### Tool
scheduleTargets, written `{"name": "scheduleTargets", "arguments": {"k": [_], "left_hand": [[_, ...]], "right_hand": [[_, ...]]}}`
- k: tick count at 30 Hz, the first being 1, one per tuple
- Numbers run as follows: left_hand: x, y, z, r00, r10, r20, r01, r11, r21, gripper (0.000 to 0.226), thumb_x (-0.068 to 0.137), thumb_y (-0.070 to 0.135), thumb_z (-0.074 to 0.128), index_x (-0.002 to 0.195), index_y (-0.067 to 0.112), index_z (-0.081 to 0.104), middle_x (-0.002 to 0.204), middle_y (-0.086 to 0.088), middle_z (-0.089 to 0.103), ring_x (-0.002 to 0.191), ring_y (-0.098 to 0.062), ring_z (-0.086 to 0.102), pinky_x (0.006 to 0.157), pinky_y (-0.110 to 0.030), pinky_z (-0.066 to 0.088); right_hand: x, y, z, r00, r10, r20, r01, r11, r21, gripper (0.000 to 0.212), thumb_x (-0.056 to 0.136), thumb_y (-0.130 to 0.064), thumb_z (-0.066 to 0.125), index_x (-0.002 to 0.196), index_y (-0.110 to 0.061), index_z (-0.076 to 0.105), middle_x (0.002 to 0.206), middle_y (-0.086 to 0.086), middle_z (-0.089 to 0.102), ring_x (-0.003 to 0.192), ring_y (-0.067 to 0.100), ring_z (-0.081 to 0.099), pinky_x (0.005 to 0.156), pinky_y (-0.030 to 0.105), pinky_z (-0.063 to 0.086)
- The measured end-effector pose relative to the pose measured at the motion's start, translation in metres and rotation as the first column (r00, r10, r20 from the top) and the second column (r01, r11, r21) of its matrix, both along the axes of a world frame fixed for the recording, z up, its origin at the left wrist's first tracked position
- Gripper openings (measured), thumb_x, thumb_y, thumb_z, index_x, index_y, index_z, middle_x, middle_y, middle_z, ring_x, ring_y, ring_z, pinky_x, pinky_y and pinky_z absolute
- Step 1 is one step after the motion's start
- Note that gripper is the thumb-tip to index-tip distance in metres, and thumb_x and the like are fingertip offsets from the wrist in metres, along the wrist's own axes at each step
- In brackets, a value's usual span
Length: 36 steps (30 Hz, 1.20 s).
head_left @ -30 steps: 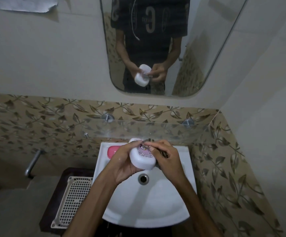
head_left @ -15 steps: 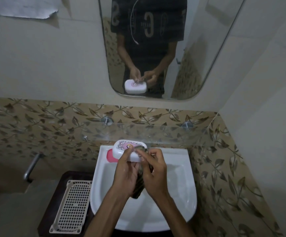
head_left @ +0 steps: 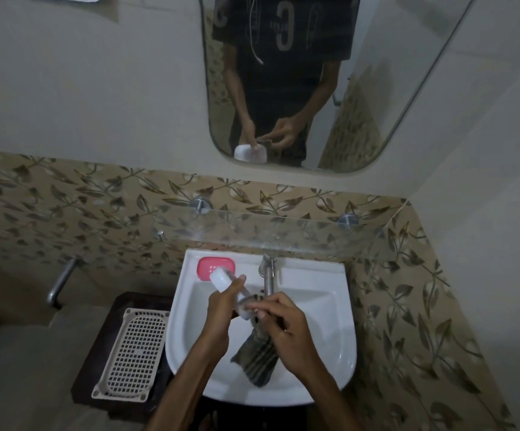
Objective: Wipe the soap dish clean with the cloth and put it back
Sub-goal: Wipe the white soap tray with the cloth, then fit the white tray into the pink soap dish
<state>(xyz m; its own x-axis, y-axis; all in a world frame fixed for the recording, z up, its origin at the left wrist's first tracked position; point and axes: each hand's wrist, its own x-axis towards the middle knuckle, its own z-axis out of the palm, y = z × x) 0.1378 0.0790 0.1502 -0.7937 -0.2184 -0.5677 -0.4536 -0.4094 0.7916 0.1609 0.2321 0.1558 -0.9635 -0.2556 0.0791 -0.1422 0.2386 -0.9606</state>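
2 hands [head_left: 221, 309], 1 soap dish [head_left: 224, 279], 1 cloth [head_left: 257, 357], 1 sink [head_left: 324, 309], 1 tap [head_left: 268, 275], 1 mirror [head_left: 377, 88]

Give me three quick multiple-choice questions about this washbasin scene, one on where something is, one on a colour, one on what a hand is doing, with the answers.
1. Where is the pink tray?
A. On the sink rim, left of the tap
B. On the glass shelf
C. On the floor

2. What colour is the soap dish?
A. Black
B. White
C. Green

3. What is the left hand doing?
A. Hanging idle
B. Turning the tap
C. Gripping the soap dish

Answers: 1 A, the tray sits on the basin's back left corner. 2 B, the dish held over the basin is white. 3 C, its fingers curl round the dish, while the right hand holds the cloth.
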Motion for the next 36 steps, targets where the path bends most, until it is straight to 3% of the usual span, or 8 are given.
{"name": "scheduleTargets", "arguments": {"k": [3,9,13,16,19,24,32,36], "left_hand": [[0.002,-0.005,-0.016,1.000,0.003,0.028,0.000,0.995,-0.098,0.025,0.089,0.030,0.074,0.098,0.010,0.063,0.092,-0.013,0.064,0.089,-0.029,0.063,0.079,-0.042,0.051],[0.016,-0.022,-0.040,0.987,0.036,0.155,-0.011,0.987,-0.160,0.063,0.070,0.040,0.076,0.120,0.008,0.056,0.113,-0.011,0.064,0.099,-0.025,0.064,0.084,-0.048,0.057],[0.023,-0.029,-0.047,0.987,0.048,0.154,-0.033,0.995,-0.099,0.024,0.091,0.014,0.069,0.112,0.004,0.061,0.108,-0.013,0.062,0.093,-0.023,0.062,0.074,-0.040,0.056],[0.023,-0.033,-0.051,0.991,-0.022,0.133,0.028,0.998,-0.047,0.022,0.090,0.016,0.072,0.106,0.000,0.071,0.100,-0.014,0.069,0.094,-0.029,0.066,0.073,-0.035,0.054],[0.022,-0.030,-0.048,0.995,-0.066,0.071,0.070,0.997,-0.041,0.025,0.085,0.020,0.080,0.101,0.002,0.073,0.090,-0.006,0.072,0.094,-0.026,0.069,0.076,-0.037,0.058],[0.013,-0.021,-0.046,0.999,-0.044,0.027,0.046,0.997,-0.056,0.060,0.059,0.043,0.091,0.100,0.007,0.066,0.085,-0.004,0.062,0.080,-0.020,0.068,0.064,-0.033,0.057],[0.006,-0.020,-0.059,0.997,-0.033,0.066,0.034,0.999,-0.019,0.050,0.071,0.038,0.089,0.095,0.012,0.055,0.088,-0.005,0.063,0.082,-0.022,0.067,0.068,-0.038,0.055],[0.005,-0.022,-0.068,0.994,-0.003,0.106,0.003,1.000,-0.009,0.047,0.073,0.037,0.088,0.101,0.013,0.059,0.084,-0.006,0.069,0.090,-0.032,0.071,0.072,-0.046,0.056]], "right_hand": [[0.000,0.013,-0.013,0.978,-0.140,0.157,0.156,0.983,-0.095,0.038,0.096,0.002,0.067,0.109,-0.030,0.081,0.109,-0.002,0.074,0.107,0.015,0.071,0.091,0.030,0.056],[0.002,0.034,-0.023,0.873,-0.292,0.391,0.370,0.918,-0.140,0.049,0.088,0.014,0.063,0.115,-0.024,0.079,0.120,-0.009,0.077,0.115,0.007,0.069,0.087,0.019,0.056],[-0.001,0.046,-0.029,0.794,-0.416,0.443,0.525,0.837,-0.154,0.054,0.087,0.004,0.078,0.133,-0.021,0.066,0.123,0.000,0.070,0.098,0.010,0.073,0.071,0.021,0.059],[-0.012,0.057,-0.031,0.713,-0.471,0.519,0.638,0.742,-0.204,0.067,0.085,0.005,0.079,0.142,-0.021,0.054,0.126,0.003,0.067,0.102,0.015,0.070,0.072,0.023,0.058],[-0.027,0.070,-0.034,0.669,-0.461,0.583,0.697,0.661,-0.278,0.066,0.082,0.015,0.075,0.141,-0.009,0.057,0.123,0.016,0.072,0.111,0.031,0.070,0.087,0.037,0.056],[-0.043,0.086,-0.053,0.546,-0.412,0.729,0.785,0.555,-0.275,0.038,0.084,0.012,0.071,0.120,-0.001,0.071,0.122,0.020,0.074,0.116,0.035,0.067,0.082,0.039,0.058],[-0.108,0.083,-0.076,0.440,-0.325,0.837,0.876,0.360,-0.321,0.036,0.088,0.012,0.066,0.124,0.006,0.065,0.121,0.019,0.068,0.092,0.026,0.069,0.058,0.029,0.062],[-0.143,0.096,-0.081,0.465,-0.183,0.866,0.874,0.251,-0.416,0.017,0.096,0.007,0.059,0.090,-0.006,0.068,0.086,0.007,0.075,0.071,0.017,0.074,0.055,0.023,0.061]]}}
